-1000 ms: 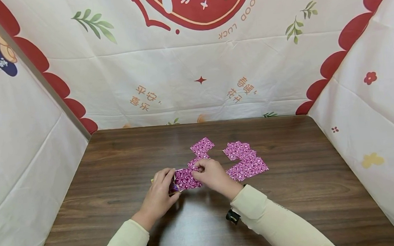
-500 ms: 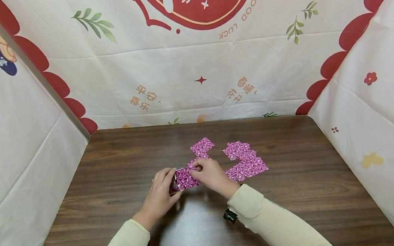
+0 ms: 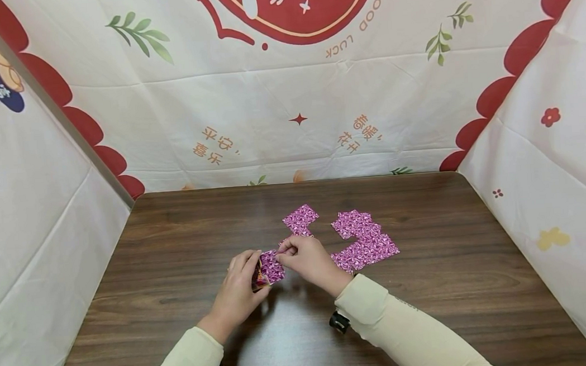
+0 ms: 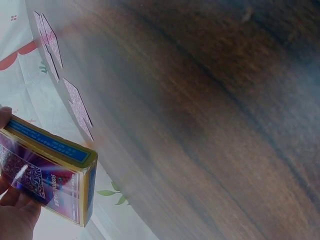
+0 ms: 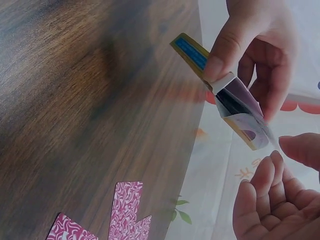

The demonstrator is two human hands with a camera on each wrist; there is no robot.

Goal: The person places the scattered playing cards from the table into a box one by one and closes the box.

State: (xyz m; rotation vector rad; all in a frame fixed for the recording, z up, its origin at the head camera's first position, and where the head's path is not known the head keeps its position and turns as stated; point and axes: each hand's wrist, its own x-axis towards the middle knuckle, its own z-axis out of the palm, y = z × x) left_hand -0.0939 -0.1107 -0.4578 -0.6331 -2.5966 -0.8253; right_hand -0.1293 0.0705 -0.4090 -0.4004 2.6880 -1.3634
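In the head view my left hand [image 3: 236, 287] grips a small card box, thumb along the near side and fingers over the far side. The left wrist view shows this box [image 4: 52, 177] as purple with gold edges and a blue side strip. Its open end [image 5: 240, 112] faces my right hand [image 3: 309, 260]. A playing card [image 3: 273, 267] with a pink-and-white swirl back sticks partway out of that end. My right thumb and forefinger pinch the card at its outer edge.
Two groups of overlapping pink-backed cards lie face down on the brown wooden table: a smaller group [image 3: 300, 216] beyond my right hand and a larger group [image 3: 369, 242] to its right. Printed white cloth [image 3: 287, 94] hangs behind the table and along both sides.
My right hand has moved left toward the box, and the pinched card has slid deeper into it, with less of it showing. My left hand and the cards on the table have hardly moved.
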